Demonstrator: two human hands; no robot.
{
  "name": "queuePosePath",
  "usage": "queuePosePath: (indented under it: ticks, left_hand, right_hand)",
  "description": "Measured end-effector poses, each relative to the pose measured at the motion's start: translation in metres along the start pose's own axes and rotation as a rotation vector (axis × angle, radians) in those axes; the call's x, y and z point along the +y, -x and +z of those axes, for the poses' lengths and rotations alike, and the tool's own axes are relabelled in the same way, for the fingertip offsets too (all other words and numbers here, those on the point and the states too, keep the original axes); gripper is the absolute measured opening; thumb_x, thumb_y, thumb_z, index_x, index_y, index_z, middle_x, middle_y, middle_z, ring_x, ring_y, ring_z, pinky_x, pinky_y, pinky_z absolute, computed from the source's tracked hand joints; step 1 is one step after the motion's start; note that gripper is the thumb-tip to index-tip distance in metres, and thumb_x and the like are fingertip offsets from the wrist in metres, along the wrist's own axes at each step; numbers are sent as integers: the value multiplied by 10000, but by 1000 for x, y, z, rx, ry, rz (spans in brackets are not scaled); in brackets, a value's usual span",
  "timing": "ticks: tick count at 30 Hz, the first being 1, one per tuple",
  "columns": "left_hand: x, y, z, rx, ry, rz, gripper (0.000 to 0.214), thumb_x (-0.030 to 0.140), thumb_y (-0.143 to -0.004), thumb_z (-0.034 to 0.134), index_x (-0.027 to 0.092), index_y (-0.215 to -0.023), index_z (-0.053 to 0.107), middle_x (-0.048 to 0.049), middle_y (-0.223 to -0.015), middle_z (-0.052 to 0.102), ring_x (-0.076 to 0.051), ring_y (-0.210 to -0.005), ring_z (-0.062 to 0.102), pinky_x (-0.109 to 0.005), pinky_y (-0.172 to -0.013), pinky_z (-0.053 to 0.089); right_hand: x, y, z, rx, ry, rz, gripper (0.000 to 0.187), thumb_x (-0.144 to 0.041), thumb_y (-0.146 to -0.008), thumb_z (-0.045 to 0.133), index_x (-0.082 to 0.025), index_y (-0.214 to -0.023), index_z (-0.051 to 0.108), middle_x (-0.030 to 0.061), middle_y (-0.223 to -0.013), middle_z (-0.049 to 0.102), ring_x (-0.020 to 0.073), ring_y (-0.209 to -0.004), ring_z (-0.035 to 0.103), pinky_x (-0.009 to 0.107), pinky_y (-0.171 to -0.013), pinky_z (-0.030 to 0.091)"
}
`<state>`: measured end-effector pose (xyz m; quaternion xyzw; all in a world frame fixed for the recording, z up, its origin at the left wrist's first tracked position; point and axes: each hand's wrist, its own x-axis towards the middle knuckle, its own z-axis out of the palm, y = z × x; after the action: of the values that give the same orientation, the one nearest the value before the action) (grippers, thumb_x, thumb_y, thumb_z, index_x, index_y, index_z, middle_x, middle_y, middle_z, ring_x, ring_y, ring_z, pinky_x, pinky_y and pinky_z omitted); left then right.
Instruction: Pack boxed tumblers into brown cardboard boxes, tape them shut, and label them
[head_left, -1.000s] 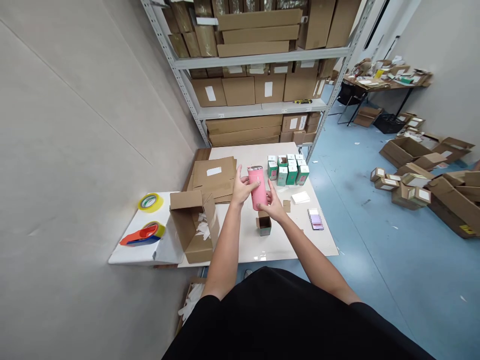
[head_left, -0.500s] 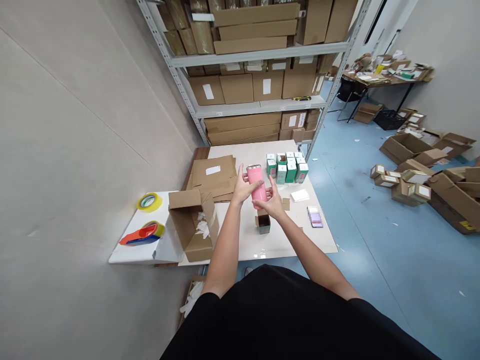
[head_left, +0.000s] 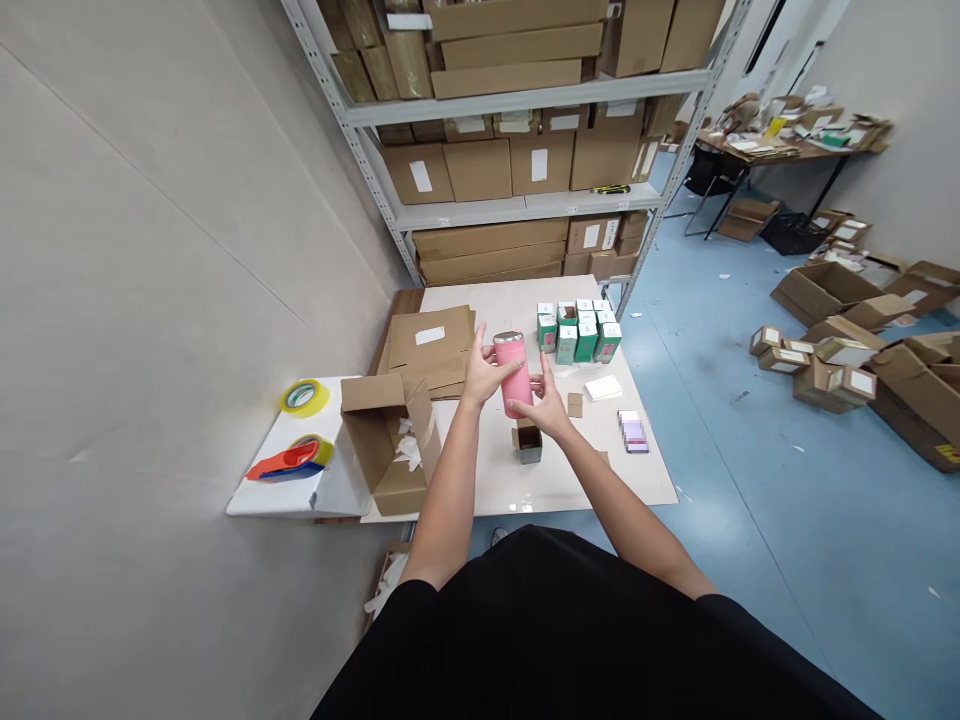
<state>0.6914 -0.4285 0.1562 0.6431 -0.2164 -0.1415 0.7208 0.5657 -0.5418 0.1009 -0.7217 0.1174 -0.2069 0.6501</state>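
Observation:
Both my hands hold a pink tumbler (head_left: 514, 372) with a silver rim upright above the white table (head_left: 540, 480). My left hand (head_left: 481, 372) grips its left side with fingers wrapped round it. My right hand (head_left: 546, 405) cups its lower right side. Directly below the tumbler stands a small open box (head_left: 528, 441) with its flaps up.
Several green and white small boxes (head_left: 577, 332) stand behind. Flat cardboard (head_left: 431, 345), an open carton (head_left: 386, 440), tape rolls (head_left: 304, 397) and a red tape dispenser (head_left: 289, 462) lie left. Purple cards (head_left: 634, 432) lie right. Shelves of cartons (head_left: 510, 160) stand behind; boxes litter the blue floor.
The tumbler and both hands have hardly moved; my right hand has slid slightly along the tumbler's lower side. The camera shifted a little.

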Motion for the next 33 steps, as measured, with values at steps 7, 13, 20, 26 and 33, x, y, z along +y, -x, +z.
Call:
queuePosePath:
  ticks: [7, 13, 20, 26, 33]
  left_hand:
    - [-5, -2, 0, -26, 17, -42, 1440, 376, -594, 1019, 312, -1716, 118, -105, -1258, 691, -249, -1157, 688, -383, -1029, 546]
    - [-14, -3, -4, -52, 113, -57, 1409, 377, -643, 991, 289, -1719, 85, -101, -1205, 725, -232, -1098, 712, -399, -1024, 552]
    - [-22, -1, -5, -13, 55, -108, 1347, 369, -618, 1006, 278, -1702, 211, -143, -1315, 697, -264, -1155, 696, -420, -1038, 548]
    - [-26, 1, -7, -19, -60, -44, 986, 376, -723, 930, 282, -1590, 469, -142, -1432, 623, -263, -1197, 652, -420, -1054, 531]
    - [-49, 9, -10, -230, -238, 27, 440, 282, -840, 769, 246, -1277, 729, -118, -1393, 615, -259, -1237, 606, -413, -1068, 511]
  right_hand:
    - [7, -5, -1, 31, 37, 98, 1326, -409, -636, 911, -377, -1708, 132, 55, -1210, 639, 269, -1028, 664, 477, -952, 590]
    - [13, -6, -3, -104, -76, 57, 1278, -366, -690, 849, -379, -1710, 80, 61, -1260, 623, 247, -1054, 673, 481, -1010, 568]
    - [17, -1, -6, -50, -53, 71, 1296, -384, -653, 888, -380, -1708, 135, 54, -1208, 633, 257, -1060, 668, 467, -971, 594]
    - [32, 1, -10, -86, -114, 153, 1286, -359, -657, 870, -379, -1708, 128, 35, -1147, 640, 233, -937, 706, 442, -876, 629]
    - [84, 17, -10, -137, -92, 224, 1303, -364, -610, 882, -364, -1702, 170, 67, -1296, 636, 253, -1063, 704, 467, -956, 598]
